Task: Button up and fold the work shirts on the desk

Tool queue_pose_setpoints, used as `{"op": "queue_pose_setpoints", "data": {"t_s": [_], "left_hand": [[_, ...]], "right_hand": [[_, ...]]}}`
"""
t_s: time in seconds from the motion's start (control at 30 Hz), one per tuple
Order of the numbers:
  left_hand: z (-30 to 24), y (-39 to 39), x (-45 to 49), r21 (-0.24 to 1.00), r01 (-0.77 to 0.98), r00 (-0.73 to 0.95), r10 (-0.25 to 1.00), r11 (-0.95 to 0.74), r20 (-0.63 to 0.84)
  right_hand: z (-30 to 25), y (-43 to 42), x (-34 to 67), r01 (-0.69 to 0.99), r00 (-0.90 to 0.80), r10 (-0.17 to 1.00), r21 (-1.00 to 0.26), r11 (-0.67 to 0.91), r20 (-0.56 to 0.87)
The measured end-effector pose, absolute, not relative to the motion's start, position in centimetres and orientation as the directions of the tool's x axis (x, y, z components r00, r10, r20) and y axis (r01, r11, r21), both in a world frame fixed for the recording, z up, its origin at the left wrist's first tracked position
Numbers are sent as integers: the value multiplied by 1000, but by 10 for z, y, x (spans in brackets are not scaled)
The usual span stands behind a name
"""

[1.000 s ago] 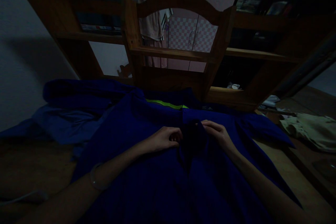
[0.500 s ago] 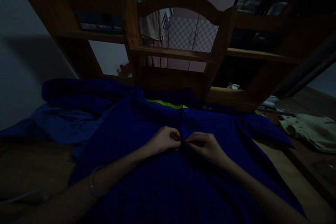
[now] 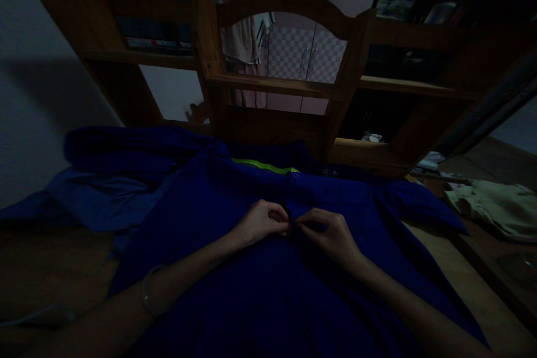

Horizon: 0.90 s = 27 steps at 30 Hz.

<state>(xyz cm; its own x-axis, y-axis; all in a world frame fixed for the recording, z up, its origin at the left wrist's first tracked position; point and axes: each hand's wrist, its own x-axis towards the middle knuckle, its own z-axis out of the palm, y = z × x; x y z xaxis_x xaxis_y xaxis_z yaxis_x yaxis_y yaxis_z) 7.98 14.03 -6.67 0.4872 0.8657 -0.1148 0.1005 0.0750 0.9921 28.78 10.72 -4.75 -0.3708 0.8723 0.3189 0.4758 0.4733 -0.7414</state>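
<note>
A dark blue jacket [image 3: 201, 212] lies spread over the wooden table, its collar end away from me, with a yellow-green strip [image 3: 264, 165] along the neck. One round snap or button [image 3: 296, 176] shows at the top of the front placket. Below it, my left hand [image 3: 262, 222] pinches the placket edge from the left. Facing it, my right hand [image 3: 329, 230] pinches the cloth from the right, thumb and forefinger together. The fingertips of both hands nearly meet. Whatever fastener lies between them is hidden and too dark to make out.
A wooden shelf unit [image 3: 272, 86] stands along the table's far side. Lighter blue cloth [image 3: 96, 196] is bunched at the left. On the right lies folded pale cloth [image 3: 497, 207]. The wooden tabletop [image 3: 46, 263] shows at the left; a hanging garment [image 3: 241, 39] is beyond the shelf.
Both hands stay at the same spot on the placket. The right fingers have shifted slightly, with thumb and forefinger closer together. The jacket lies as before.
</note>
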Motion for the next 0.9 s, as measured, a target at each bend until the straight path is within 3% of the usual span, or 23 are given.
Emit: {"op": "queue_pose_setpoints", "data": {"t_s": [0.23,0.5,0.9], "left_hand": [[-66,142,79,986,134,504,850,97,-152],[-49,142,79,934,77,522,784,348,-335],[-59,138,84,963,118,486,832,241,-267]], "right_hand": [[-47,106,287,494,-378,891,-760,423,251],[-52,110,285,485,-385,916,-820,303,110],[-47,106,280,552,-407,889,-719,423,211]]}}
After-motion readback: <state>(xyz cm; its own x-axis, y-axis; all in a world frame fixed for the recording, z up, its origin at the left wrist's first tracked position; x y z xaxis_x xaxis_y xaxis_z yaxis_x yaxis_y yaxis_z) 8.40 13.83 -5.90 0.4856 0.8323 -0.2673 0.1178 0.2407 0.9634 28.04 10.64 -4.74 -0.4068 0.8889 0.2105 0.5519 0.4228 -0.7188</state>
